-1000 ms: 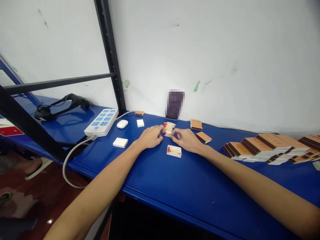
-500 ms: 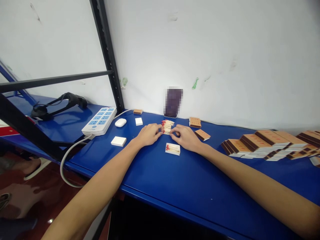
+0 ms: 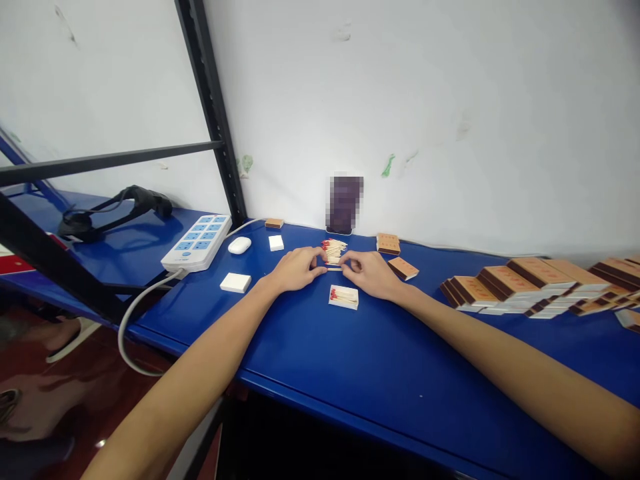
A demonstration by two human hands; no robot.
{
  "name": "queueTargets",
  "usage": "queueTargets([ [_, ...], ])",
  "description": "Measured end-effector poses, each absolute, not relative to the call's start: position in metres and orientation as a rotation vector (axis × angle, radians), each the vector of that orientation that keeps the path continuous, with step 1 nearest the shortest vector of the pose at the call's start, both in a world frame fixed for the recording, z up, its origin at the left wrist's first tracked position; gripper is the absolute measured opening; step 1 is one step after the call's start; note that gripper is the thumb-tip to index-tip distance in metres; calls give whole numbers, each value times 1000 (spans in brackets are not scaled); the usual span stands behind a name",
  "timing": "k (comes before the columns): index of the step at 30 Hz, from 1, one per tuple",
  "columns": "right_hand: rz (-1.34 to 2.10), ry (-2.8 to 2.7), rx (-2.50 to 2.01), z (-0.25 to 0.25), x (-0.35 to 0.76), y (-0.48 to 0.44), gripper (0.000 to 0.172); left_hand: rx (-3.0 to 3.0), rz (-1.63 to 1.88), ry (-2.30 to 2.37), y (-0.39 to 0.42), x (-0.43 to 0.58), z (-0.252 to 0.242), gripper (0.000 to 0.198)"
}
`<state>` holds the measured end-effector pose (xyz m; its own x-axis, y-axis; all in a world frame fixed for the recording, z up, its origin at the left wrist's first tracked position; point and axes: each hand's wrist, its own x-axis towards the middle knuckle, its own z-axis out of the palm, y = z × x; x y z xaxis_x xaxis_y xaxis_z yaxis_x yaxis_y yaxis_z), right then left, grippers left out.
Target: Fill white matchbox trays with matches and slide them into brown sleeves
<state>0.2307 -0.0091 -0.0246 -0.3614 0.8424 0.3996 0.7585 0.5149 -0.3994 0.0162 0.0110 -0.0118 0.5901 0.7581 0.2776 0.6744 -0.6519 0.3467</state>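
Note:
A loose pile of red-tipped matches [image 3: 334, 249] lies on the blue table [image 3: 380, 360] near the wall. My left hand [image 3: 296, 268] and my right hand [image 3: 369, 273] rest on the table on either side of the pile's near edge. Both pinch the ends of a few matches [image 3: 333, 267] held level between them. Just in front of my right hand sits an open white matchbox tray [image 3: 344, 297] with some matches in it.
Brown matchbox sleeves [image 3: 389, 243] [image 3: 403, 268] lie right of the pile, and rows of stacked matchboxes [image 3: 530, 285] fill the right side. White trays [image 3: 235, 283] [image 3: 276, 243], an earbud case [image 3: 239, 245], a power strip [image 3: 195, 242] and a black shelf post [image 3: 213, 113] stand left.
Both hands have drawn back a little from the pile toward me, with a few matches now pinched between them. The view shifted slightly.

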Motion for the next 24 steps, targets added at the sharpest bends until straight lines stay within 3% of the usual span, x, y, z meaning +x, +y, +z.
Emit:
queueTargets([
  [10, 89, -2269, -1387, -23, 228, -12, 37, 2704, 535, 1160, 12, 14, -12, 26],
  [16, 68, -2295, -1404, -24, 230, -11, 38, 2713, 461, 1186, 10, 13, -10, 40],
  [24, 25, -2306, -1412, -22, 230, -12, 38, 2757, 386, 1168, 6, 13, -6, 42],
])
